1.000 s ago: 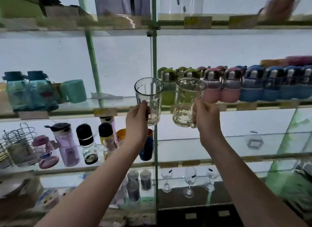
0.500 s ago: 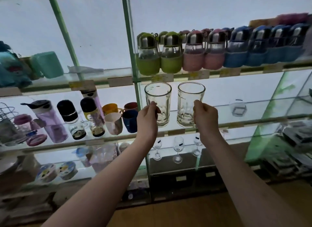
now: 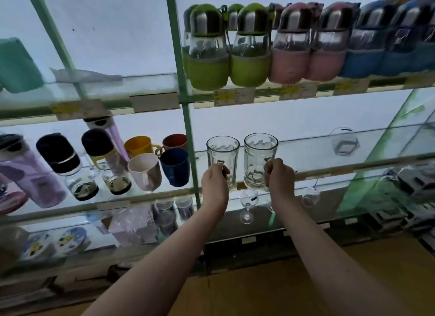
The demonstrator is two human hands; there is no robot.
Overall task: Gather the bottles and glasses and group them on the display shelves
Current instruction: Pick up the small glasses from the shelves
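Both fists are curled tight round handles: the left hand grips the handle of the left glass mug and the right hand grips that of the right glass mug. The mugs stand upright, side by side and just apart, at the front edge of the middle shelf near its left end, just right of the green post. I cannot tell whether their bases already rest on the glass or hang just over the edge.

These mugs look thick-walled and ribbed, so probably heavy for their size, stiff, smooth and breakable. The handle seems the safest hold, with the base set down flat and gently, since glass on a glass shelf could chip or slide.

Further along the same shelf, well apart toward the right end, sits a small hexagonal glass. Left of the post stand coloured cups. On the shelf above, sleeved bottles in green, pink and blue line the front edge. On the shelf below, stemmed glasses stand under the mugs. A wooden floor shows beneath the arms
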